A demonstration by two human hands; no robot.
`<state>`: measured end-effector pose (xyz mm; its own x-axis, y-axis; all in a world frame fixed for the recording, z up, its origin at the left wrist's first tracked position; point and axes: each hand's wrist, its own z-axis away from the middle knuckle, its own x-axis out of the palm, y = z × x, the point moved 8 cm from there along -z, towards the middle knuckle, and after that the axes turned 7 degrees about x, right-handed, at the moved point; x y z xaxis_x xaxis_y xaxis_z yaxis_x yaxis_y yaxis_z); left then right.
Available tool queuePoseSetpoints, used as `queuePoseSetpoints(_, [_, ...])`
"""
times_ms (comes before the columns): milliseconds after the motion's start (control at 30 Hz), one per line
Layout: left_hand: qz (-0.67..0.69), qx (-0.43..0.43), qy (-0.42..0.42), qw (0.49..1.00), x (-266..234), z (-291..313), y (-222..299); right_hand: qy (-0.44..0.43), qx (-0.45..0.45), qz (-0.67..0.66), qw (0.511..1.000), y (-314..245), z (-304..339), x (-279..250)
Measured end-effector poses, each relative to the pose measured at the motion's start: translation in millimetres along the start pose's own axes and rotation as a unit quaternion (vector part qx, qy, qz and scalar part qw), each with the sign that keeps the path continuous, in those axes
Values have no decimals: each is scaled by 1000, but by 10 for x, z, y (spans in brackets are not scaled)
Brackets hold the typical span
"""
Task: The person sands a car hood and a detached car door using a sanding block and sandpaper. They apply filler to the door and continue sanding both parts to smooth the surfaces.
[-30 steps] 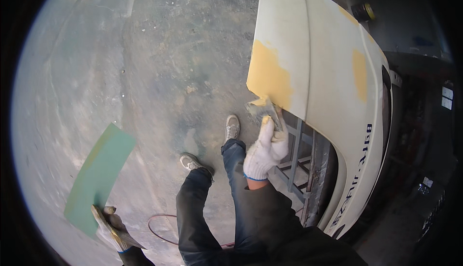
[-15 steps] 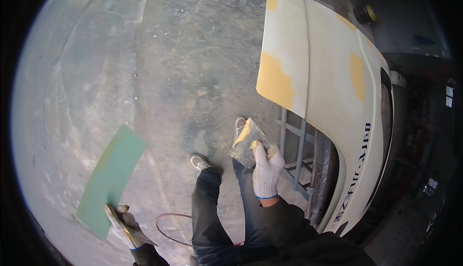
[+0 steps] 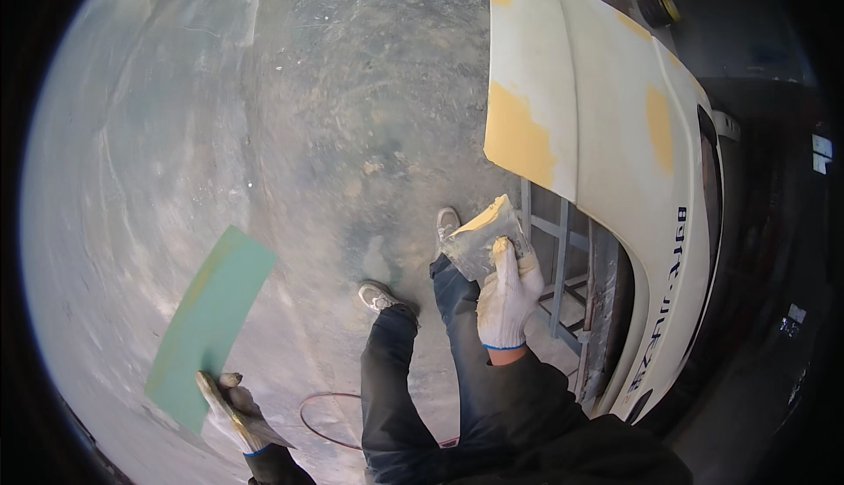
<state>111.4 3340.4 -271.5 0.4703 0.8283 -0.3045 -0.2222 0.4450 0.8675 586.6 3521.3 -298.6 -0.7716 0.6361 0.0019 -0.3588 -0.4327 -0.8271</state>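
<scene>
Both my hands wear white work gloves stained with yellow filler. My right hand [image 3: 510, 296] grips a flat greyish putty spreader [image 3: 481, 243], thumb on top, with a streak of yellow filler [image 3: 483, 215] along its far-left edge. The spreader is held above the floor, near a cream vehicle body panel [image 3: 615, 116], and looks apart from it. On the lower left, my left hand [image 3: 236, 415] clasps the near end of a long green flat sheet [image 3: 215, 318]. A thin pointed edge of something sticks out by its wrist; its kind is unclear.
Yellow filler patches [image 3: 520, 138] mark the cream panel. Beneath it stands a grey metal frame [image 3: 560, 256]. A reddish hose [image 3: 316, 401] curves over the concrete floor [image 3: 352, 89] beside my legs. A dark round container with a yellow band [image 3: 659, 10] lies beyond the panel.
The whole view has shifted slightly. My right hand with the spreader has moved a little forward and to the right. My left hand keeps its hold on the green sheet.
</scene>
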Motion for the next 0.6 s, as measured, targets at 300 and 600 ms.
queuePoseSetpoints(300, [-37, 91, -168, 981, 1360, -569, 1554, 108, 31, -98, 989, 57, 447, 159])
queuePoseSetpoints(600, [-138, 163, -316, 924, 2772, -998, 2333, 296, -94, -32, 950, 62, 593, 552])
